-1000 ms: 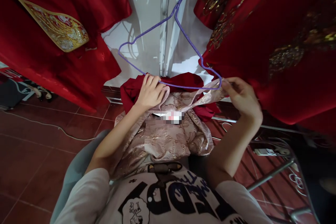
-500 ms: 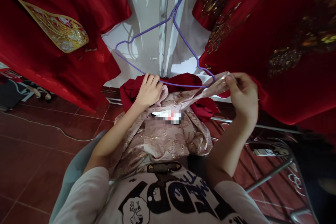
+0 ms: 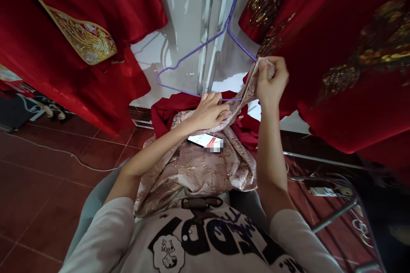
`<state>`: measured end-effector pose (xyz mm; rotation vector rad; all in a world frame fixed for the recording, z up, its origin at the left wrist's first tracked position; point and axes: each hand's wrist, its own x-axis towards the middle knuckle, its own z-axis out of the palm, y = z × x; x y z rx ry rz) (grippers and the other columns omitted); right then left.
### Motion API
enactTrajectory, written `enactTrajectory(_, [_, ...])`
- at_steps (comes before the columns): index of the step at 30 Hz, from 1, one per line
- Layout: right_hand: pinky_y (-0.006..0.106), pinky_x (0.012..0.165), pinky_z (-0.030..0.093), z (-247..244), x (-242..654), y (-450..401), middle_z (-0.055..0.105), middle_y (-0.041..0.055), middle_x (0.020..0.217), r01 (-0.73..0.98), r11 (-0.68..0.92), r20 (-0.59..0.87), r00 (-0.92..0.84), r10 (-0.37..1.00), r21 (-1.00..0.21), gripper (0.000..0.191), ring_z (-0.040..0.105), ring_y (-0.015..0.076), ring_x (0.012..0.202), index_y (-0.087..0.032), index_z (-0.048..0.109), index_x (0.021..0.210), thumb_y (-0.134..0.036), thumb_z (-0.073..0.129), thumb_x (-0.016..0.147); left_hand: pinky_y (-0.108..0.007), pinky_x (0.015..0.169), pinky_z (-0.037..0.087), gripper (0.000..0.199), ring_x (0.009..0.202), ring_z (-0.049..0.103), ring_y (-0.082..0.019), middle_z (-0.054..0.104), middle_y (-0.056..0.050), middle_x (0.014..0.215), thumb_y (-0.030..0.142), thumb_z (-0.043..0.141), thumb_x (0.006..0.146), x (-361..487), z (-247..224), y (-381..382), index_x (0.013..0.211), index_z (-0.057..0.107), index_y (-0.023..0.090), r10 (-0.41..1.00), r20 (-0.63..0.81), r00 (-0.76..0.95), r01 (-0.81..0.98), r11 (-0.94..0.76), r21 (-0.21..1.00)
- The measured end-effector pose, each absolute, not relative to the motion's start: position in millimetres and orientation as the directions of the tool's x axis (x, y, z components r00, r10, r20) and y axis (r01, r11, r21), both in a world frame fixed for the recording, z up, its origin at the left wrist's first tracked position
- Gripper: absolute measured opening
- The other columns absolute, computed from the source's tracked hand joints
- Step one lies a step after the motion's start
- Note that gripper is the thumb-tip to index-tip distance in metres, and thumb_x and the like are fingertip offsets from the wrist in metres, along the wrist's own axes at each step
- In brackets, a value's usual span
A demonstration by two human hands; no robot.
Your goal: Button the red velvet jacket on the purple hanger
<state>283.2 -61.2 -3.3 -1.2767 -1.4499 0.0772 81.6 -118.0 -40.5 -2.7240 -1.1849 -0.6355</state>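
A shiny pink patterned garment [image 3: 205,170] lies across the lap, with a lit phone [image 3: 206,141] on top of it. My right hand [image 3: 273,79] pinches an edge of this garment and holds it up over the right end of a purple hanger [image 3: 195,56]. Fingers of my left hand [image 3: 211,113] are closed at the hanger's bottom bar and the garment's upper edge. The hanger's hook points up, and its right shoulder goes under the raised cloth. Dark red cloth [image 3: 160,113] is bunched behind the garment.
Red garments with gold embroidery hang at the left [image 3: 128,13] and right [image 3: 320,51]. Behind the hanger is a pale wall [image 3: 182,13]. A metal rack [image 3: 336,215] stands at the lower right, and a cable [image 3: 73,158] crosses the tiled floor on the left.
My right hand has moved up and left, drawing the cloth over the hanger's right end. My left hand has shifted right along the bar. The hanger has moved slightly right.
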Motion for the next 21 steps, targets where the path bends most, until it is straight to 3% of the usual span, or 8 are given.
enactTrajectory(5, [0.034, 0.078, 0.044, -10.4, 288.4, -57.6, 0.065, 0.0056, 0.081, 0.603, 0.47, 0.721, 0.275, 0.636, -0.644, 0.029, 0.057, 0.0187, 0.077, -0.021, 0.064, 0.089, -0.044, 0.053, 0.102, -0.051, 0.103, 0.046, 0.024, 0.119, 0.057, -0.03, 0.064, -0.011, 0.118, 0.032, 0.054, 0.104, 67.1, -32.1, -118.8, 0.104, 0.077, 0.022, 0.619, 0.442, 0.65, 0.641, -0.758, 0.12])
enactTrajectory(8, [0.031, 0.072, 0.039, -7.9, 291.5, -55.7, 0.059, 0.0024, 0.074, 0.618, 0.478, 0.75, 0.306, 0.586, -0.625, 0.033, 0.051, 0.0148, 0.07, -0.017, 0.065, 0.085, -0.044, 0.056, 0.101, -0.054, 0.11, 0.042, 0.022, 0.127, 0.054, -0.032, 0.063, -0.009, 0.128, 0.031, 0.058, 0.101, 37.6, -22.0, -108.5, 0.1, 0.077, 0.023, 0.621, 0.437, 0.65, 0.634, -0.761, 0.139])
enactTrajectory(14, [0.031, 0.073, 0.04, -3.7, 296.2, -54.1, 0.062, 0.0039, 0.075, 0.654, 0.445, 0.748, 0.292, 0.596, -0.611, 0.034, 0.051, 0.0144, 0.071, -0.013, 0.07, 0.087, -0.04, 0.057, 0.103, -0.057, 0.116, 0.036, 0.021, 0.122, 0.052, -0.028, 0.067, -0.005, 0.114, 0.045, 0.07, 0.088, -78.5, -6.7, -72.0, 0.084, 0.07, 0.024, 0.788, 0.597, 0.153, 0.857, -0.406, 0.317])
enactTrajectory(18, [0.033, 0.079, 0.043, -1.6, 297.0, -54.9, 0.062, 0.0043, 0.076, 0.662, 0.424, 0.734, 0.294, 0.612, -0.618, 0.03, 0.056, 0.0169, 0.075, -0.013, 0.071, 0.089, -0.036, 0.058, 0.103, -0.052, 0.111, 0.039, 0.03, 0.117, 0.052, -0.027, 0.067, -0.005, 0.106, 0.051, 0.073, 0.086, -134.3, 7.2, -67.1, 0.08, 0.066, 0.022, 0.858, 0.512, -0.044, 0.933, -0.148, 0.328])
enactTrajectory(21, [0.033, 0.079, 0.043, -0.4, 297.0, -55.8, 0.06, 0.0034, 0.074, 0.656, 0.418, 0.725, 0.299, 0.621, -0.628, 0.028, 0.055, 0.017, 0.074, -0.013, 0.071, 0.088, -0.035, 0.058, 0.102, -0.048, 0.107, 0.042, 0.024, 0.112, 0.056, -0.027, 0.068, -0.007, 0.109, 0.038, 0.078, 0.082, -138.1, 20.8, -73.1, 0.08, 0.065, 0.018, 0.89, 0.444, -0.106, 0.966, -0.013, 0.257])
